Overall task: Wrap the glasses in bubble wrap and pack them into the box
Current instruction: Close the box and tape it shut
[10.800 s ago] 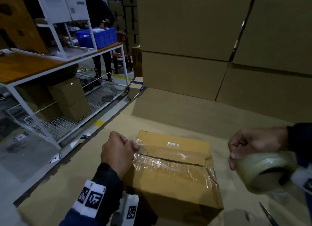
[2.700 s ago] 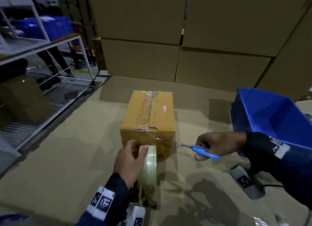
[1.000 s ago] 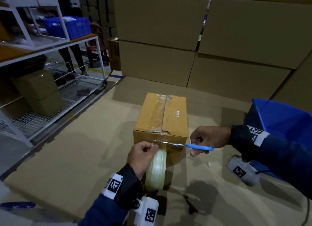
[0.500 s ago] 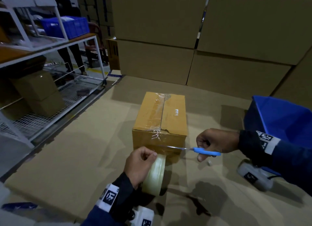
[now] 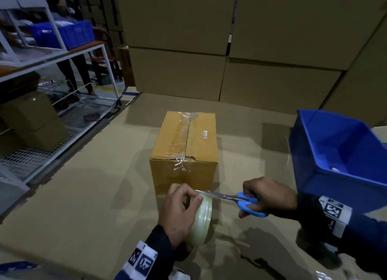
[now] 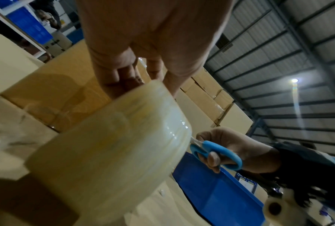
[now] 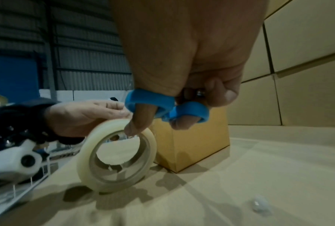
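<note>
The small cardboard box (image 5: 184,152) stands closed on the cardboard-covered floor, with clear tape along its top seam and down its near face. In front of it my left hand (image 5: 180,208) grips a roll of clear tape (image 5: 202,219) (image 6: 112,152) (image 7: 116,156) standing on edge. My right hand (image 5: 268,198) holds blue-handled scissors (image 5: 249,204) (image 6: 215,154) (image 7: 166,107), fingers through the loops, with the blades lying against the top of the roll by my left fingertips. No glasses or bubble wrap are in sight.
A blue plastic bin (image 5: 339,160) stands close on the right. Large stacked cartons (image 5: 261,49) wall off the back. A white wire rack (image 5: 52,122) with boxes lies left, and a person (image 5: 71,49) stands beyond it. A small clear scrap (image 7: 260,204) lies on the floor.
The tape strip that ran from the box to the roll is severed. My left hand has drawn the roll nearer to me, and the scissors followed to the roll's top.
</note>
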`<state>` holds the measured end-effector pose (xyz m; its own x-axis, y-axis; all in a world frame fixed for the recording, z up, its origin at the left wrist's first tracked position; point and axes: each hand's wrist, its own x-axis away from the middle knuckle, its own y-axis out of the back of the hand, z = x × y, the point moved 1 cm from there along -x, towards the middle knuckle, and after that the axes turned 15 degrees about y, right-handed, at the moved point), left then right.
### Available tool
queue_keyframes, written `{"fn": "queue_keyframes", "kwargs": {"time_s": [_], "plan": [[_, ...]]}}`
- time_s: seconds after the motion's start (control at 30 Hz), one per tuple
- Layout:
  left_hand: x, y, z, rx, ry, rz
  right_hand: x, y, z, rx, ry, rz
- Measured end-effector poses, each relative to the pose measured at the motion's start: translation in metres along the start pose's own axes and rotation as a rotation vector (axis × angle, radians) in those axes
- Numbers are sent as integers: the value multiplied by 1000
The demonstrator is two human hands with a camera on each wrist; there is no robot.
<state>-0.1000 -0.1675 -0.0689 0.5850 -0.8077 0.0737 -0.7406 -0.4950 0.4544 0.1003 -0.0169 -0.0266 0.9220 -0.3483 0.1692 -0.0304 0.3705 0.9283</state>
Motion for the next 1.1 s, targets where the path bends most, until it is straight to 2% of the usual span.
{"fn": "queue_keyframes", "kwargs": {"time_s": [0.23,0.6,0.67,0.73,0.87,0.93,1.03,1.1], "plan": [[4,-5,-2,-63,-74,-54,14,2,-1,94,32,31],[6,-1,-2,-19,-4,-122,4,10,4,185,162,47],[5,2,-3,46,120,-113,2,12,6,212,184,48],[2,4,-1,147,308,-92,-1,13,10,238,204,43],[-8,5,6,308,664,86,-6,15,15,260,242,45],[-11,5,7,342,739,162,-6,18,17,256,268,46],[-14,3,13,368,766,205,-4,18,17,199,294,81],[-11,2,7,405,753,209,1,17,12,190,291,51]]}}
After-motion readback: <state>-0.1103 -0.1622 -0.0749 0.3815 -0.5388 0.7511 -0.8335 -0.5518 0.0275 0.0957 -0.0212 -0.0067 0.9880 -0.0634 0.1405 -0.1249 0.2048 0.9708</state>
